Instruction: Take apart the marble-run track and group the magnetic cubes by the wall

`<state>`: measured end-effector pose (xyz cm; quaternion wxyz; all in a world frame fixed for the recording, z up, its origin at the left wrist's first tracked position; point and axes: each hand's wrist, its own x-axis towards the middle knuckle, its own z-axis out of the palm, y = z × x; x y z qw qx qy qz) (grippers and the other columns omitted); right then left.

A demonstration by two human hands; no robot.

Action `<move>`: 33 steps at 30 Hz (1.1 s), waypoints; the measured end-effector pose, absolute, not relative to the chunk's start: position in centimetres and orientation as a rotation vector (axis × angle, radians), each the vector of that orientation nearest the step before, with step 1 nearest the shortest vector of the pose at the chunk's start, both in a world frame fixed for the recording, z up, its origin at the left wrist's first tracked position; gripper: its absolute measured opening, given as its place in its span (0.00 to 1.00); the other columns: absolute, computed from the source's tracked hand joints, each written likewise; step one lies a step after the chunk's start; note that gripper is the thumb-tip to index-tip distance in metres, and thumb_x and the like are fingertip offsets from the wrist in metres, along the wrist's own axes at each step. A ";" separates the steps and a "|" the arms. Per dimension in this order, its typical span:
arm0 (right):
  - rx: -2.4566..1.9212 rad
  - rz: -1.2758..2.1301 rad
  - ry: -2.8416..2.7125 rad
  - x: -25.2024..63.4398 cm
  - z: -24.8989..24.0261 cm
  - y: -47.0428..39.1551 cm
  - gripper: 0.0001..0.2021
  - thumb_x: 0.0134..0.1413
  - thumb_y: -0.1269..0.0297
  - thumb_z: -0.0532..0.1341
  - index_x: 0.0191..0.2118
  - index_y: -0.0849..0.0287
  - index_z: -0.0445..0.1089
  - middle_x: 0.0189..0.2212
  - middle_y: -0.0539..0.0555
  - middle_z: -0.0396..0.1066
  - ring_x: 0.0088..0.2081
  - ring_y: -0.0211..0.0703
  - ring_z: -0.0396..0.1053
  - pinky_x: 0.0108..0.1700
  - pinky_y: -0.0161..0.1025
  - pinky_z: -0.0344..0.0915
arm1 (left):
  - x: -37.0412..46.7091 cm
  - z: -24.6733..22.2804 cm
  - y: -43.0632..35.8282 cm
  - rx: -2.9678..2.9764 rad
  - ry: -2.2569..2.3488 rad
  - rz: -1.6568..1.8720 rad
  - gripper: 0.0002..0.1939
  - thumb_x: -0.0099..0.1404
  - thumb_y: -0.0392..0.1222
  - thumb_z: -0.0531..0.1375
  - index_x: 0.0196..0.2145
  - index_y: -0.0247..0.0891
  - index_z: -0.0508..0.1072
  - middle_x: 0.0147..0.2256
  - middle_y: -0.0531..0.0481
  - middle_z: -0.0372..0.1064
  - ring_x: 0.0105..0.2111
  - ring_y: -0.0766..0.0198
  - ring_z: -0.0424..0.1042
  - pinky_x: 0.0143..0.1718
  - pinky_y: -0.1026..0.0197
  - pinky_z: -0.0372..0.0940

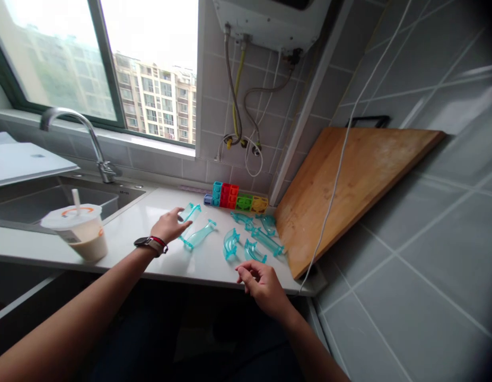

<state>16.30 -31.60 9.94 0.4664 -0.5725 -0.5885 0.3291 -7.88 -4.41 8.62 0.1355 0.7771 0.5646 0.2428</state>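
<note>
My left hand (169,225) grips a translucent teal marble-run track piece (191,213) between thumb and fingers, over the white counter. Just in front of it lies a longer teal piece (201,234) with clips at its ends. My right hand (264,284) is at the counter's front edge, thumb and fingers curled together, nothing visible in them. Beyond its fingertips lie curved teal pieces, one (230,244) to the left and another (254,251) closer. Farther back are a straight teal track (267,241) and a few more curved ones.
Coloured cube blocks, with red ones (229,196) among them, line the back wall. To the left are a lidded drink cup (81,233) with a straw, a sink (122,200) and a faucet (95,135). A wooden board (349,180) leans at right, a white cable (336,180) hanging across it.
</note>
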 end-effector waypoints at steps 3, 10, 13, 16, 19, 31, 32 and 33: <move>-1.431 0.779 -1.510 16.5 10.3 -31.7 0.14 0.66 0.53 0.59 0.38 0.57 0.77 0.30 0.51 0.76 0.28 0.37 0.69 0.31 0.33 0.63 | -8.5 7.4 -0.2 2.292 1.764 0.393 0.34 0.62 0.54 0.61 0.61 0.35 0.66 0.50 0.37 0.76 0.51 0.48 0.74 0.48 0.54 0.67; -1.534 0.569 -1.525 18.6 10.5 -30.9 0.13 0.65 0.56 0.59 0.38 0.57 0.78 0.32 0.51 0.78 0.33 0.40 0.71 0.35 0.35 0.63 | -8.6 5.7 0.6 2.378 1.895 0.333 0.39 0.62 0.60 0.59 0.64 0.34 0.63 0.59 0.28 0.65 0.54 0.39 0.70 0.49 0.46 0.66; -1.584 0.442 -1.464 20.2 9.9 -30.2 0.14 0.64 0.54 0.59 0.38 0.58 0.77 0.33 0.52 0.78 0.34 0.42 0.73 0.38 0.36 0.65 | -7.4 6.1 -1.1 2.595 1.815 0.631 0.36 0.66 0.61 0.54 0.64 0.35 0.64 0.63 0.28 0.58 0.58 0.36 0.64 0.53 0.41 0.63; -1.651 0.343 -1.400 22.3 9.3 -28.9 0.16 0.64 0.51 0.59 0.38 0.58 0.77 0.32 0.54 0.79 0.35 0.45 0.74 0.39 0.37 0.67 | -5.4 6.2 -2.8 2.768 1.349 0.645 0.26 0.70 0.54 0.52 0.58 0.36 0.71 0.56 0.35 0.67 0.54 0.44 0.68 0.55 0.48 0.63; -1.776 0.209 -1.341 24.8 9.0 -25.8 0.18 0.64 0.49 0.57 0.39 0.58 0.77 0.34 0.55 0.79 0.37 0.47 0.76 0.40 0.38 0.68 | -3.5 5.4 -3.7 2.705 1.314 0.391 0.25 0.65 0.53 0.59 0.53 0.35 0.73 0.50 0.34 0.71 0.51 0.43 0.71 0.52 0.49 0.64; -2.493 0.180 -1.252 31.9 7.1 -9.8 0.20 0.49 0.59 0.70 0.47 0.64 0.78 0.47 0.67 0.78 0.52 0.57 0.75 0.49 0.39 0.67 | -4.5 4.5 -3.9 2.251 1.359 0.598 0.26 0.61 0.47 0.62 0.53 0.28 0.73 0.48 0.31 0.73 0.50 0.41 0.74 0.54 0.46 0.66; -2.521 0.203 -1.250 32.0 6.7 -9.4 0.19 0.45 0.60 0.72 0.44 0.64 0.79 0.46 0.68 0.78 0.52 0.58 0.76 0.48 0.40 0.68 | -5.0 4.9 -4.5 2.113 1.309 0.672 0.29 0.60 0.50 0.63 0.54 0.29 0.73 0.47 0.32 0.74 0.48 0.43 0.75 0.52 0.46 0.68; -2.539 0.220 -1.248 32.1 6.5 -9.1 0.19 0.43 0.62 0.73 0.42 0.65 0.79 0.45 0.69 0.79 0.51 0.59 0.76 0.47 0.40 0.68 | -5.5 5.2 -5.3 1.950 1.240 0.724 0.31 0.59 0.54 0.63 0.55 0.30 0.72 0.48 0.33 0.74 0.46 0.44 0.76 0.50 0.46 0.70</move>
